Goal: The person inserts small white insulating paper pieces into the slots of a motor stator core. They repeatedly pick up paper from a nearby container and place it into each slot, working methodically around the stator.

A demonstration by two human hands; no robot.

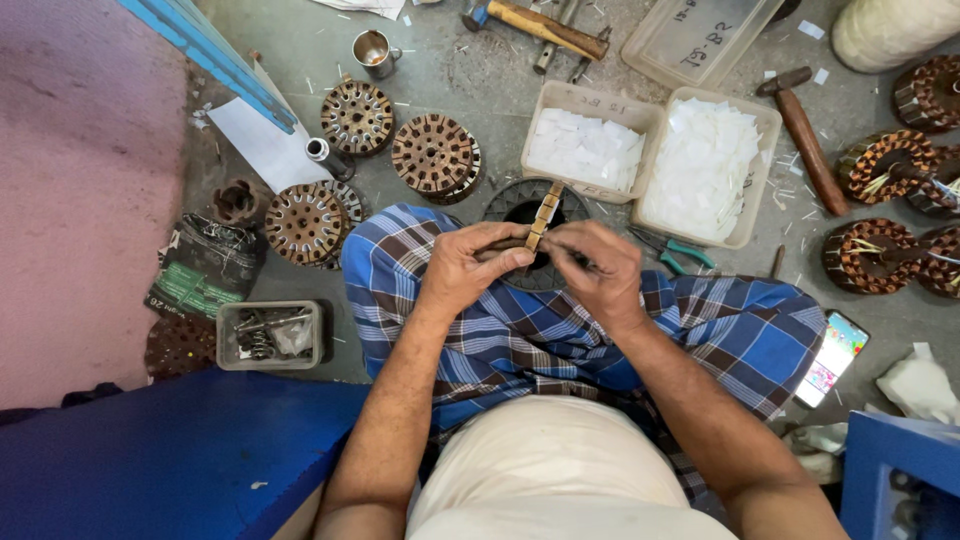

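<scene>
Head view, looking straight down at a person seated cross-legged on a grey concrete floor (460, 60), lap covered by blue checked cloth (560, 340). Left hand (470, 265) is curled closed, fingertips pinching the lower end of a narrow tan slotted strip (545, 215); right hand (600, 270) is likewise closed, thumb and fingers gripping something small and dark beside the strip's base, exact item not discernible.

The strip stands nearly upright between both hands, above a dark round slotted stator core (520, 205) lying on the floor against the knees.

Risk, as judged: the strip is thin and held only at one end, so uneven pinch pressure could bend or snap it, or let it drop into the core's central hole.

The strip looks pale wood-coloured, ladder-like, with regular dark gaps.

Nearby: two clear plastic tubs of white paper slips (650, 150), teal-handled pliers (675, 250), wooden-handled hammer (805, 135).
</scene>
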